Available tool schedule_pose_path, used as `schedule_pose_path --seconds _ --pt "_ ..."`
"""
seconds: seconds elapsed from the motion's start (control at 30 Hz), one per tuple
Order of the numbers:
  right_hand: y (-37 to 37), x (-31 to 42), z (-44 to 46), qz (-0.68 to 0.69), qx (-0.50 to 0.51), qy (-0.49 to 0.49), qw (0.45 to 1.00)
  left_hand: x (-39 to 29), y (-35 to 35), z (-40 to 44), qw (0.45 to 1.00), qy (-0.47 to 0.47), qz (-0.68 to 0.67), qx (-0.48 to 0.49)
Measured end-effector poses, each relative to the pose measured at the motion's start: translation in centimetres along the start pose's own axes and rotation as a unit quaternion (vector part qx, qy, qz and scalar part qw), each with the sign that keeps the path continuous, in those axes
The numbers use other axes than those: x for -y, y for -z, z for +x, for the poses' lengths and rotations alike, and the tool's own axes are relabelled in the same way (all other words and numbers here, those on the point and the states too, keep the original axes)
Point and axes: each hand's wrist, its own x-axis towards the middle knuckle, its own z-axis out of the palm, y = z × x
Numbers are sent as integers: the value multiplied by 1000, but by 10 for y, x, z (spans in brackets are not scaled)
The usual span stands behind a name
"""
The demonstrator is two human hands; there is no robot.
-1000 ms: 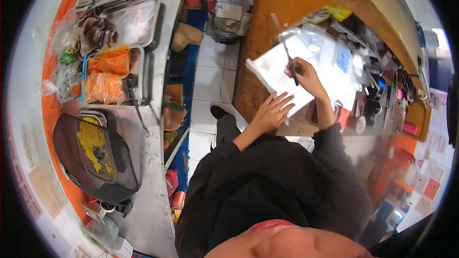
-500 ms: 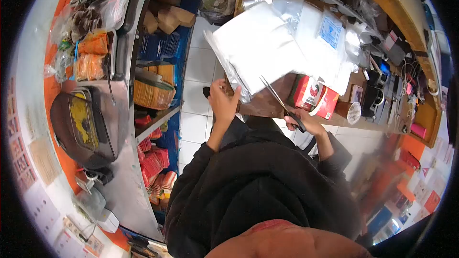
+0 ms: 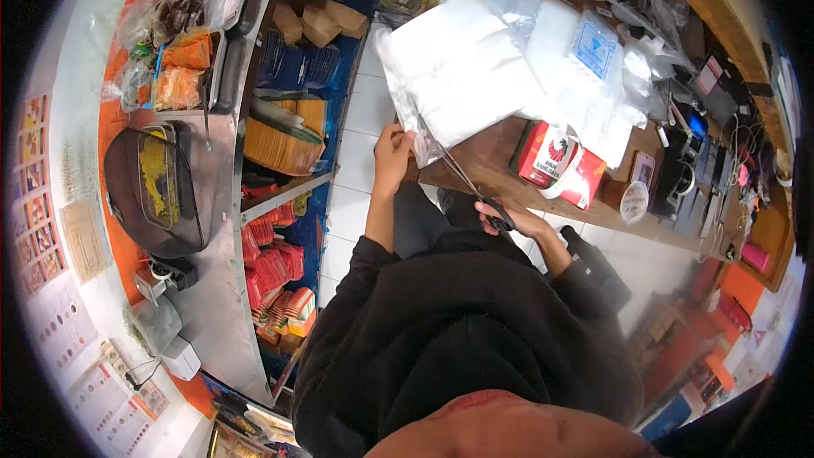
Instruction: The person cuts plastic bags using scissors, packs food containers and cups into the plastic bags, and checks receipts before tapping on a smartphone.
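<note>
A stack of white sheets (image 3: 462,68), with clear plastic along its left edge, lies on the brown wooden table. At its lower left corner my left hand (image 3: 393,157) pinches the edge of the clear plastic (image 3: 421,137). My right hand (image 3: 515,220) grips the black handles of a pair of scissors (image 3: 462,176) in front of the table edge. The scissors point up and left, and their blades reach the plastic beside my left fingers. Whether the blades are cutting into it I cannot tell.
A red and white box (image 3: 543,155) sits right of the scissors, near a clear plastic cup (image 3: 633,202) and a phone (image 3: 642,168). More plastic packs (image 3: 593,51) lie behind. On the left, a metal counter (image 3: 225,288) stands above shelves of stacked packaging (image 3: 284,148).
The scissors have moved left, bringing their blades to the plastic at the stack's corner. My left hand has closed from spread fingers onto the plastic edge. The view has shifted slightly.
</note>
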Motion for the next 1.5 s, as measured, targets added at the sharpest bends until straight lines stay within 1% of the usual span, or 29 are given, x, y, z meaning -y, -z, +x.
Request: schedule_pose_path --seconds 0.03,0.07,0.13,0.17,0.23,0.27,0.33,0.37,0.4,0.47,0.5,0.57,0.7,0.8,0.9,0.97,1.0,1.03,1.07,1.1,1.17,1.2,1.27,1.3,1.33,1.37,1.4,1.43,1.5 --pt "-3 -1 7 3 1 -7 1000 -3 0 -4 995 68 -74 -1" --pt "-5 0 14 4 2 -6 1000 -2 0 -5 995 68 -73 -1" --pt "-10 1 27 30 24 31 999 -5 -3 -10 995 46 -78 -30" --pt "-12 -6 38 20 17 61 998 -6 -6 -12 995 47 -78 -32" --pt "-22 -2 46 40 12 62 997 -31 -22 -17 996 46 5 -73" --pt "-26 1 49 60 5 65 996 -27 -21 -17 996 45 4 -74" --pt "-29 5 53 58 1 61 996 -14 -16 -16 984 4 174 -34" --pt "-30 6 54 58 -4 58 997 -9 -10 -14 989 30 144 -23" --pt "-31 8 54 57 -4 58 997 -5 -5 -13 989 30 143 -23" --pt "-32 12 55 41 5 60 997 3 4 -13 998 34 62 -4" --pt "-33 9 59 41 5 60 997 1 6 -14 998 35 61 -4" --pt "-35 1 70 90 2 45 995 -2 10 -15 997 82 0 9" --pt "-41 10 72 66 -23 61 996 -1 19 -12 994 103 -19 28" --pt "-45 16 70 85 -48 41 994 -5 21 -13 993 105 -40 42" --pt "-45 23 70 80 -51 54 994 -18 28 -11 989 129 -3 68" --pt "-44 26 67 69 -56 44 995 -26 30 -9 982 116 141 50" --pt "-44 25 66 70 -57 42 995 -32 26 -5 982 117 141 50" --pt "-43 23 66 23 -75 54 995 -38 17 4 973 39 218 -61" --pt "-43 22 66 -25 -92 67 993 -44 8 15 941 -41 290 -170" --pt "-44 20 68 -26 -91 66 993 -48 -3 26 941 -40 290 -171" --pt "-46 17 69 -57 -114 71 989 -51 -22 48 925 -109 296 -214" --pt "-47 15 68 -57 -114 71 989 -48 -19 56 925 -109 295 -215" --pt "-45 15 65 -57 -110 84 989 -35 -6 71 914 -104 346 -185" --pt "-43 12 65 -56 -113 84 988 -30 6 72 928 -154 300 -158" --pt "-42 7 65 -19 -98 72 992 -27 18 69 929 -153 300 -156" --pt "-41 3 66 18 -83 61 994 -24 29 64 956 -85 237 -153" --pt "-41 5 64 20 -84 61 994 -24 36 59 973 -15 172 -151" --pt "-42 8 60 41 -72 55 995 -23 39 53 973 -12 172 -151" --pt "-37 8 61 56 -55 48 996 -23 41 44 980 3 101 -173"
